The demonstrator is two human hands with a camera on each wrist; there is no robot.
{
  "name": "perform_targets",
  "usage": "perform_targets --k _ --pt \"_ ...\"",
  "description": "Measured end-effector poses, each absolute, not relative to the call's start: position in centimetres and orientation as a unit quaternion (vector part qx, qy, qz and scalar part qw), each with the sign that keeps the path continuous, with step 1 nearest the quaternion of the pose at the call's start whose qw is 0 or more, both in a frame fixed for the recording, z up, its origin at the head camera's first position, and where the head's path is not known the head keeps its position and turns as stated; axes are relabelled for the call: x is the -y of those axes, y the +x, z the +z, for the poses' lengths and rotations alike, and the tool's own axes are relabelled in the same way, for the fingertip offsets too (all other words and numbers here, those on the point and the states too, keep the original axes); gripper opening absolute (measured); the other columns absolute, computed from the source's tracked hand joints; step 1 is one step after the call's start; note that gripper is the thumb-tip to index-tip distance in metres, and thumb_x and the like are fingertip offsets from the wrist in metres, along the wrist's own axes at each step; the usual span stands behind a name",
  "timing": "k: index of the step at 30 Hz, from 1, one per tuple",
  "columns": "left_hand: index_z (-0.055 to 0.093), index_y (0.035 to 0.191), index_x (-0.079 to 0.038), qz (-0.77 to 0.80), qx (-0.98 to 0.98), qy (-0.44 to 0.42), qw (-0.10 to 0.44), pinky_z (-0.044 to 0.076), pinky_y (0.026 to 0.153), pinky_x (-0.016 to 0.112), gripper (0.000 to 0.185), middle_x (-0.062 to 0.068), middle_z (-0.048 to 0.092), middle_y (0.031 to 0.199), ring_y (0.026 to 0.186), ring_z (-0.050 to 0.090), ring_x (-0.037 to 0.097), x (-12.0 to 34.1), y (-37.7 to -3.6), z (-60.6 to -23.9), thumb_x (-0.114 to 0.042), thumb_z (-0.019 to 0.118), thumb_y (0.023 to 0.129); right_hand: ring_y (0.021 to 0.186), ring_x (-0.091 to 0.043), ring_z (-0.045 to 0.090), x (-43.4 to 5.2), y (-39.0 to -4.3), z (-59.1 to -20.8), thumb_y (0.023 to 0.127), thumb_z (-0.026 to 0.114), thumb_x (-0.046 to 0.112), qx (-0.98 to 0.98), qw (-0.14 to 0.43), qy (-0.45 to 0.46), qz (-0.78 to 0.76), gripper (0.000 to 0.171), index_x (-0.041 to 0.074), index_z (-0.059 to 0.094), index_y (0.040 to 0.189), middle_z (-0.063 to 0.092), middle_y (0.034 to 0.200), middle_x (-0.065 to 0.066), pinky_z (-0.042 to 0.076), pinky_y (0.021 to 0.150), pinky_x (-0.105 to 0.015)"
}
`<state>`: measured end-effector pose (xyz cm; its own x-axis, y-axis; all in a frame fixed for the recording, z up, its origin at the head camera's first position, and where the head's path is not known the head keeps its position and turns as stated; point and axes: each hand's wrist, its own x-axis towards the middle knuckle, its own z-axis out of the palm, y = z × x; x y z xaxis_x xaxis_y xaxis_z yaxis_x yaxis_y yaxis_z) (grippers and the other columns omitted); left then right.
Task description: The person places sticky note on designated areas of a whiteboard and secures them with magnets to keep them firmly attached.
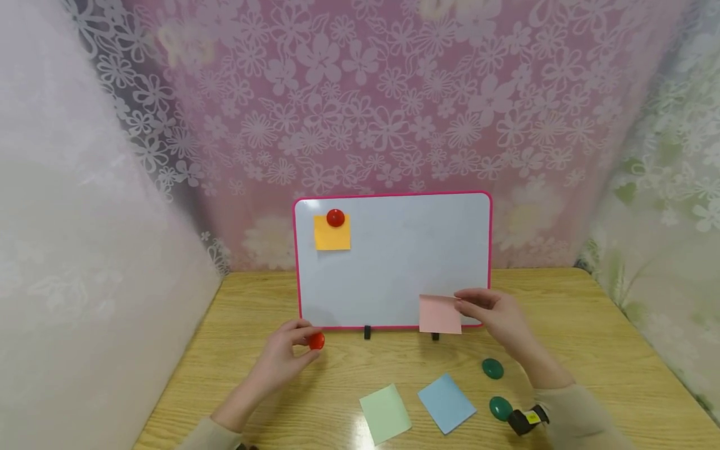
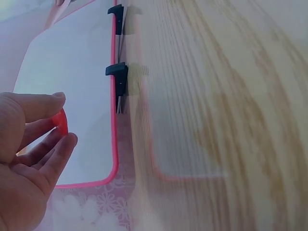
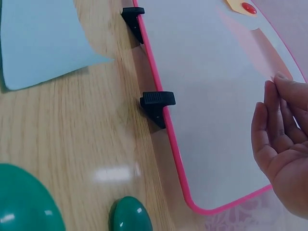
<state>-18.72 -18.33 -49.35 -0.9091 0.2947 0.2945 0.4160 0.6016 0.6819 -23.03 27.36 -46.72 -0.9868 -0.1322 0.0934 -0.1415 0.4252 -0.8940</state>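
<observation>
My left hand [image 1: 281, 353] pinches a round red magnet [image 1: 317, 340] between thumb and fingertips, near the lower left corner of the whiteboard [image 1: 394, 262]. In the left wrist view the same magnet [image 2: 62, 121] shows edge-on between the fingers. With thumb and index finger, my right hand [image 1: 500, 319] holds a pink sticky note [image 1: 440, 314] by its right edge, in front of the board's lower right part. The pink note [image 3: 270, 54] appears beyond the fingertips in the right wrist view. A second red magnet [image 1: 335, 217] sits over an orange sticky note [image 1: 332, 237] at the board's upper left.
On the wooden table [image 1: 253, 300] lie a green sticky note [image 1: 385, 414] and a blue one [image 1: 447, 404]. Two green magnets [image 1: 492, 369] are to their right. Black clip feet [image 1: 367, 332] support the pink-framed board. Flowered curtains [image 1: 382, 112] hang behind and at both sides.
</observation>
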Motion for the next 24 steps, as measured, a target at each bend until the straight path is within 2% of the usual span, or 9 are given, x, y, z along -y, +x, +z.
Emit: perform_targets --k 5,9,12,18,24 --pt "0.078 0.123 -0.001 -0.398 0.892 -0.197 0.082 0.063 0.087 0.046 0.037 -0.004 0.067 0.114 0.098 0.069 0.018 17.7 -19.0 -49.2 0.001 0.087 0.087 0.113 -0.012 0.068 -26.9 -23.3 -46.4 0.103 0.074 0.041 0.836 0.002 0.087 0.541 0.043 0.009 0.075 0.132 0.075 0.128 -0.007 0.056 0.102 -0.047" --pt "0.078 0.123 -0.002 -0.400 0.890 -0.200 0.090 0.063 0.087 0.045 0.038 -0.006 0.067 0.113 0.097 0.068 0.017 17.3 -19.1 -49.0 0.001 0.088 0.087 0.112 -0.013 0.070 -26.5 -23.6 -46.2 0.102 0.075 0.041 0.834 0.003 0.084 0.545 0.043 0.008 0.075 0.131 0.075 0.126 -0.007 0.056 0.102 -0.049" --pt "0.078 0.123 -0.002 -0.402 0.888 -0.201 0.094 0.063 0.086 0.045 0.039 -0.007 0.066 0.114 0.097 0.067 0.016 17.1 -19.2 -48.7 0.000 0.089 0.086 0.112 -0.015 0.070 -26.2 -23.8 -45.9 0.101 0.076 0.041 0.834 0.003 0.085 0.546 0.044 0.008 0.075 0.130 0.076 0.125 -0.006 0.057 0.101 -0.044" --pt "0.078 0.125 -0.003 -0.398 0.888 -0.208 0.099 0.063 0.086 0.045 0.041 -0.007 0.066 0.116 0.098 0.068 0.015 16.5 -19.6 -48.1 -0.002 0.090 0.086 0.111 -0.015 0.070 -25.6 -24.4 -45.3 0.101 0.077 0.038 0.829 0.010 0.098 0.550 0.041 0.007 0.076 0.128 0.077 0.122 -0.006 0.056 0.095 -0.027" --pt "0.078 0.125 -0.003 -0.397 0.883 -0.227 0.106 0.063 0.086 0.036 0.041 -0.005 0.066 0.115 0.096 0.069 0.015 16.2 -19.9 -47.5 -0.001 0.089 0.086 0.106 -0.016 0.071 -25.0 -24.8 -44.7 0.102 0.076 0.034 0.820 0.016 0.114 0.561 0.036 0.006 0.077 0.125 0.077 0.119 -0.007 0.057 0.092 -0.027"
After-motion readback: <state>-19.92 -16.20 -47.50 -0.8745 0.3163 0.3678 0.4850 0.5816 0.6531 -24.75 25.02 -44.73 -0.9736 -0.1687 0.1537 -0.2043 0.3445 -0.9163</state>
